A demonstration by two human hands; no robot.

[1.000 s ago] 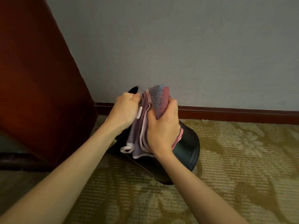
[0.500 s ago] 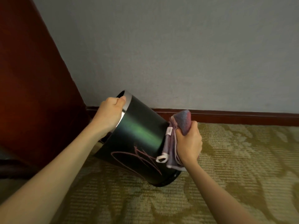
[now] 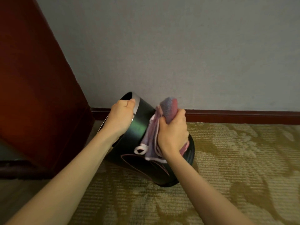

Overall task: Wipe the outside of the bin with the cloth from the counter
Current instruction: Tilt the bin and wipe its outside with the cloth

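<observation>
The bin (image 3: 139, 129) is tipped over on its base edge on the carpet (image 3: 227, 159), rim pointing up and far-left toward the wall (image 3: 178, 54), and the cloth (image 3: 151, 137) is back on top of its side. Half a second ago the cloth sat low on the bin's right flank near the base; now it has swept up and left across the wall of the bin, about midway between rim and base. That reads as one wiping stroke done and another in progress, so the job looks well under way, though the underside and the far face are hidden and I can't say if they have been wiped. The bin is a dark, glossy cylinder with a green sheen, a silver band round the rim and thin pale line markings low on its near side. The cloth is bunched, pink and lilac with a white edging and a small loop hanging down. The right hand (image 3: 172, 135) has its grip clenched round the cloth, pressing it to the bin. The left hand (image 3: 121, 116) grips the rim, thumb on the band, steadying the tilt. A dark wooden cabinet (image 3: 32, 86) stands to the left.
</observation>
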